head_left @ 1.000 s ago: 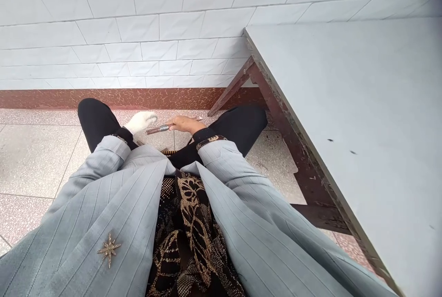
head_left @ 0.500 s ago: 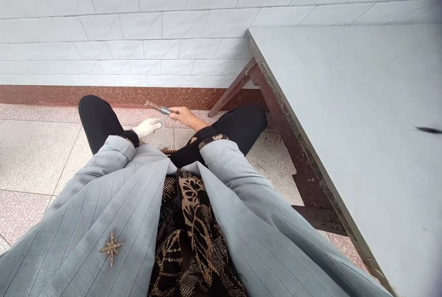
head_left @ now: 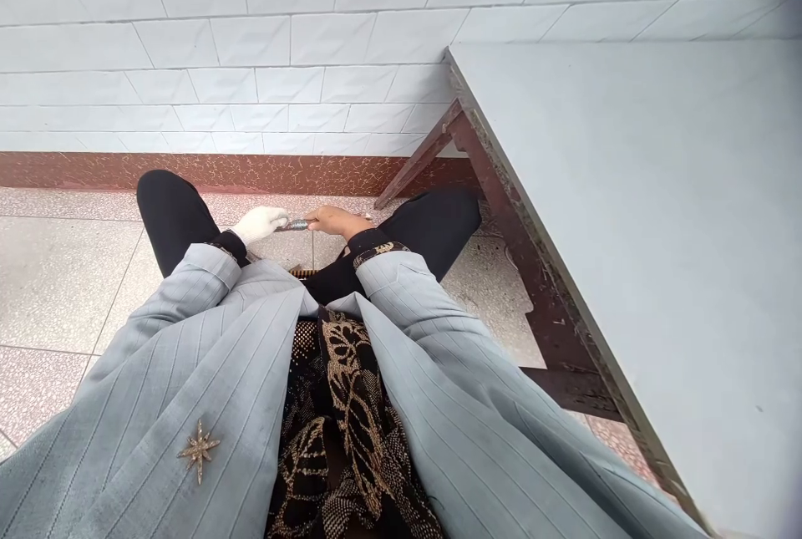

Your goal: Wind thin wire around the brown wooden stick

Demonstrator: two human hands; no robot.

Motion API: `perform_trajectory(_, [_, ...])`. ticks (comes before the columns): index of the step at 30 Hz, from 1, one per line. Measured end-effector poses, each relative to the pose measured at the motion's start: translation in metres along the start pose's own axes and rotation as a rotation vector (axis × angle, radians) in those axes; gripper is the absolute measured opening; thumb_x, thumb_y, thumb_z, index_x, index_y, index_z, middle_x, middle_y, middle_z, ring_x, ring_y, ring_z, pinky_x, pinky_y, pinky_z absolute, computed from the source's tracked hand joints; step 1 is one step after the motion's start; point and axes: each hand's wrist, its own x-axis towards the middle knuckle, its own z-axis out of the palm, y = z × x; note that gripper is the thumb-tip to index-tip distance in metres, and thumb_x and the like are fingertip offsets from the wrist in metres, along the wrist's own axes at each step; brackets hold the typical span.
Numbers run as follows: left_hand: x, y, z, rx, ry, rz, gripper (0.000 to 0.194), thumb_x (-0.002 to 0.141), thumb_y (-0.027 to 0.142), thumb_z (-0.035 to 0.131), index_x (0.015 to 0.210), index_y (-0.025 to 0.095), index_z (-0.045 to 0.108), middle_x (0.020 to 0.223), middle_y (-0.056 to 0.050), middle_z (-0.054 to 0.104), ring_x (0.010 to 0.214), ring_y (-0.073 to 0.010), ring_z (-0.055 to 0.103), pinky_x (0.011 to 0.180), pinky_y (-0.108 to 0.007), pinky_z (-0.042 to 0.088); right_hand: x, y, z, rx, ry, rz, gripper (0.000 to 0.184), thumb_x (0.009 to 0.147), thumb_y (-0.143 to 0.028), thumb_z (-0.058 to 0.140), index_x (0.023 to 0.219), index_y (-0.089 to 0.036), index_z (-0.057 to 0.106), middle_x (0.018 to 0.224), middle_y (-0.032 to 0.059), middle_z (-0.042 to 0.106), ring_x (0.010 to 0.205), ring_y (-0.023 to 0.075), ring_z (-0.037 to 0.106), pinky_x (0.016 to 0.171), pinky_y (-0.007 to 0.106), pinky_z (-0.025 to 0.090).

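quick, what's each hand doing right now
left hand, white glove: closed on the far end of the small metal tool
right hand, bare: closed on the tool's near end

White tiled wall (head_left: 251, 38), grey table (head_left: 626, 188)

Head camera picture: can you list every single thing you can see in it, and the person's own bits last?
Small grey metal tool: one, silvery grey, held between both hands above the floor.
Grey-topped table with dark brown wooden frame: one, on the right.
White tiled wall: one, at the back.
Reddish-brown skirting strip: one, at the wall's foot.
Speckled pinkish floor tiles: many, below.
Gold star brooch: one, on the grey striped jacket.
Left hand: white glove, touching the tool's tip.
Right hand: bare, gripping the tool.
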Motion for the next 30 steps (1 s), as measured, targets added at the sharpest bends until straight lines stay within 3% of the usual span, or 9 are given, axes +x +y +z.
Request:
perform_trajectory(7, [0.005, 0.003, -0.008, -0.020, -0.069, 0.081, 0.033, 0.096, 0.034, 0.049, 0.107, 0.018, 0.076, 0.103, -0.006, 0.077, 0.096, -0.0206, 0.067, 0.091, -0.030, 0.048, -0.001, 0.006, 0.003, 0.247, -0.185, -0.088, 0.037, 0.090, -0.018, 0.064, 0.123, -0.017, 0.082, 0.076, 0.0013, 0.069, 0.072, 0.0140, 0.057, 0.070, 0.024, 0.042])
perform_trajectory(10, [0.007, 0.001, -0.008, -0.141, -0.078, 0.082, 0.034, 0.094, 0.035, 0.052, 0.109, 0.015, 0.076, 0.106, -0.007, 0.077, 0.099, -0.0215, 0.068, 0.095, -0.033, 0.049, -0.001, 0.008, 0.002, 0.389, -0.231, -0.158, 0.041, 0.086, -0.017, 0.067, 0.124, -0.017, 0.082, 0.071, -0.0004, 0.067, 0.068, 0.0123, 0.054, 0.068, 0.024, 0.043])
perform_trajectory(13, [0.007, -0.004, -0.005, -0.361, -0.068, 0.073, 0.034, 0.094, 0.039, 0.054, 0.103, 0.014, 0.075, 0.096, -0.006, 0.074, 0.089, -0.0189, 0.066, 0.088, -0.032, 0.052, -0.001, 0.012, -0.001, 0.526, -0.241, -0.229, 0.040, 0.084, -0.021, 0.069, 0.121, -0.020, 0.083, 0.073, -0.0007, 0.070, 0.068, 0.0120, 0.056, 0.070, 0.025, 0.046])
perform_trajectory(15, [0.004, -0.006, -0.001, -0.526, -0.036, 0.003, 0.032, 0.094, 0.039, 0.057, 0.101, 0.013, 0.073, 0.085, -0.004, 0.069, 0.076, -0.0151, 0.061, 0.075, -0.028, 0.051, -0.003, 0.015, -0.005, 0.606, -0.139, -0.245, 0.039, 0.083, -0.023, 0.071, 0.119, -0.021, 0.084, 0.078, 0.0000, 0.073, 0.071, 0.0124, 0.057, 0.073, 0.026, 0.047])
perform_trajectory(19, [-0.001, -0.005, 0.009, -0.711, -0.009, -0.159, 0.026, 0.096, 0.037, 0.056, 0.097, 0.014, 0.070, 0.069, 0.001, 0.053, 0.059, -0.0102, 0.047, 0.055, -0.022, 0.039, -0.003, 0.015, -0.009, 0.830, 0.232, -0.216, 0.045, 0.085, -0.025, 0.071, 0.128, -0.018, 0.079, 0.080, 0.0002, 0.072, 0.070, 0.0120, 0.056, 0.072, 0.026, 0.048])
perform_trajectory(22, [-0.002, 0.000, 0.015, -0.734, -0.067, -0.117, 0.026, 0.096, 0.037, 0.055, 0.093, 0.015, 0.069, 0.068, 0.002, 0.050, 0.058, -0.0098, 0.045, 0.054, -0.021, 0.036, 0.002, 0.013, -0.008, 0.953, 0.355, -0.131, 0.042, 0.089, -0.020, 0.065, 0.128, -0.013, 0.076, 0.072, -0.0012, 0.065, 0.064, 0.0105, 0.052, 0.066, 0.023, 0.046])
perform_trajectory(25, [-0.001, 0.003, 0.020, -0.661, -0.068, -0.063, 0.027, 0.094, 0.038, 0.053, 0.091, 0.015, 0.068, 0.069, 0.002, 0.052, 0.060, -0.0103, 0.045, 0.059, -0.023, 0.039, 0.007, 0.010, -0.006, 0.854, 0.401, 0.050, 0.034, 0.091, -0.015, 0.060, 0.120, -0.011, 0.078, 0.070, -0.0006, 0.063, 0.062, 0.0104, 0.051, 0.064, 0.022, 0.045])
perform_trajectory(30, [-0.003, 0.003, 0.023, -0.417, -0.100, -0.027, 0.029, 0.094, 0.037, 0.049, 0.090, 0.015, 0.068, 0.073, 0.000, 0.059, 0.065, -0.0136, 0.051, 0.071, -0.028, 0.043, -0.002, 0.001, -0.010, 0.306, 0.336, 0.306, 0.035, 0.098, -0.027, 0.059, 0.125, -0.018, 0.079, 0.099, 0.0077, 0.075, 0.087, 0.0190, 0.063, 0.074, 0.028, 0.044])
